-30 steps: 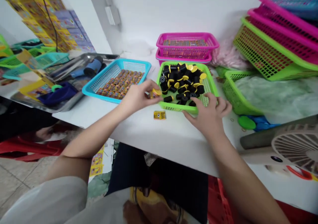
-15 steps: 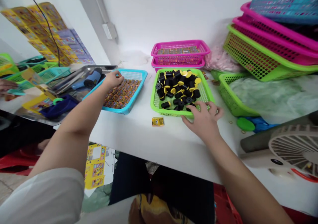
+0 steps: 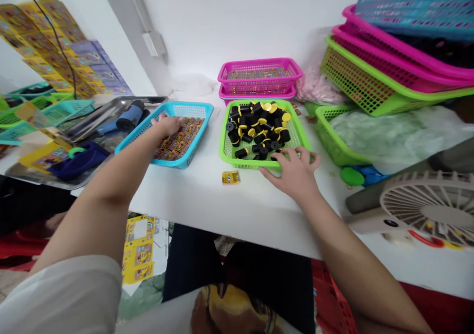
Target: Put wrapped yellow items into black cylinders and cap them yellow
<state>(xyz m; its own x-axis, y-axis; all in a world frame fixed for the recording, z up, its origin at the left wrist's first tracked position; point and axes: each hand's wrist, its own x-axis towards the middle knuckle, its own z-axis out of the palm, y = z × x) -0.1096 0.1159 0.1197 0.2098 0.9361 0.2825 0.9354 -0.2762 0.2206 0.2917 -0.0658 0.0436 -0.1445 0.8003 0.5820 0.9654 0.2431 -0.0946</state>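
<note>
My left hand is inside the blue basket, palm down over rows of small orange-brown wrapped pieces. Its fingers look spread and touch or hover just above the pieces; the fingertips are partly hidden. At the front right corner of the lime green basket, my right hand has its fingers apart and bent over the rim. They reach the nearest of the black canisters with yellow lids heaped inside. On the table before this basket lies a small yellow printed packet.
Stacked pink baskets hold rows of packets against the wall. Right of me are a fan, a green basket with plastic bags and a tilted basket stack. A metal tray with a dark blue scoop-like item lies left.
My left hand has lowered from the basket's far left rim onto the pieces, its fingers spreading. The right hand stays at the green basket's corner. The whole view has shifted slightly.
</note>
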